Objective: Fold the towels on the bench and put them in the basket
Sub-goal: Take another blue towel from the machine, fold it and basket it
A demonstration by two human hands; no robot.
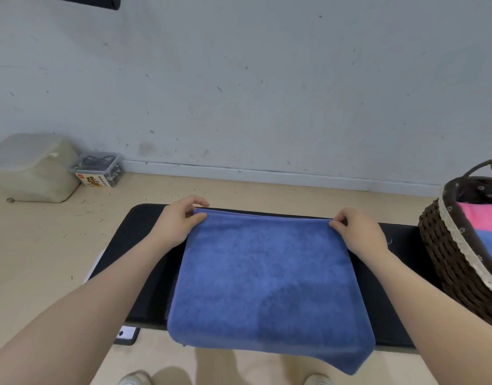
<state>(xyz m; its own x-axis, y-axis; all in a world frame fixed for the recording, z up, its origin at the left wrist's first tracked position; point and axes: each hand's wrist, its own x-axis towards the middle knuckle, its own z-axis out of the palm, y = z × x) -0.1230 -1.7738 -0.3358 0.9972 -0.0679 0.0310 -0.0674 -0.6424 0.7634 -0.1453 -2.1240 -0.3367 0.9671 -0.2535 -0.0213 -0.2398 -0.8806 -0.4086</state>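
Your left hand [176, 224] and right hand [356, 232] pinch the blue towel [269, 276] at its far corners; uneven pull beyond your fingertips skews the fold.

Both arms outstretched, left hand [181, 220], right hand [358, 232], fingers pinched

The black worktop [144, 218] lay bare to the left of the blue towel [267, 273], leaving room to pass. On the right, a narrow bare strip separated the towel from the wicker basket [444, 259], whose tall wall and arched handle [480, 166] blocked that side.
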